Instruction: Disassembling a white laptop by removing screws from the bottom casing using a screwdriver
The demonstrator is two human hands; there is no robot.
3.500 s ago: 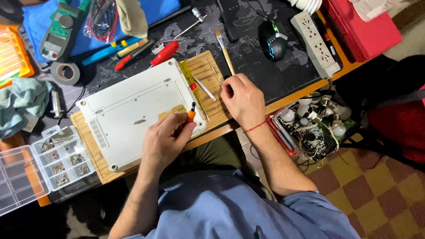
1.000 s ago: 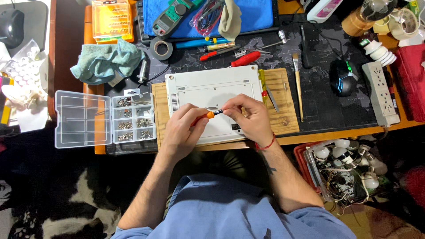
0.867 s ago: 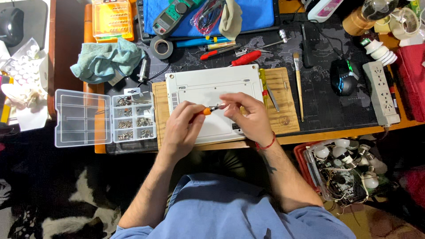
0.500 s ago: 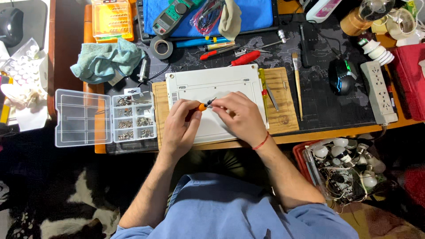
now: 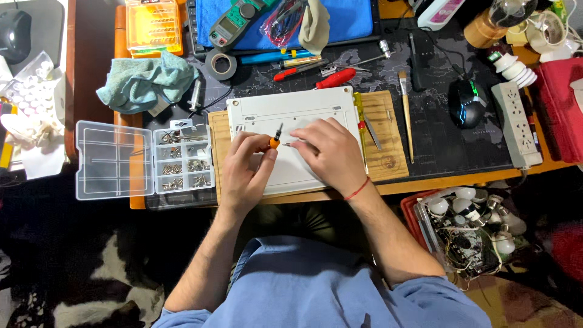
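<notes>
The small orange-handled screwdriver (image 5: 274, 141) stands on the upturned white laptop (image 5: 291, 127), near the middle of its bottom panel, and now tilts with its dark shaft pointing toward the far edge, where half a second ago it lay flatter between the two hands. The left hand (image 5: 248, 171) pinches its orange handle between thumb and fingertips. The right hand (image 5: 328, 153) lies curled on the panel just beside it, fingertips drawn together at a tiny pale thing that may be a screw; it is too small to tell. Both hands sit slightly nearer the laptop's front edge than before. The laptop rests on a wooden board (image 5: 384, 143) at the desk's front edge, as earlier. On the board's right part lie a yellow screwdriver (image 5: 360, 115) and a metal tool, and a paintbrush (image 5: 405, 115) lies along its right edge. Left of the board, at the desk's front left corner, an open clear parts box (image 5: 143, 159) holds screws.
</notes>
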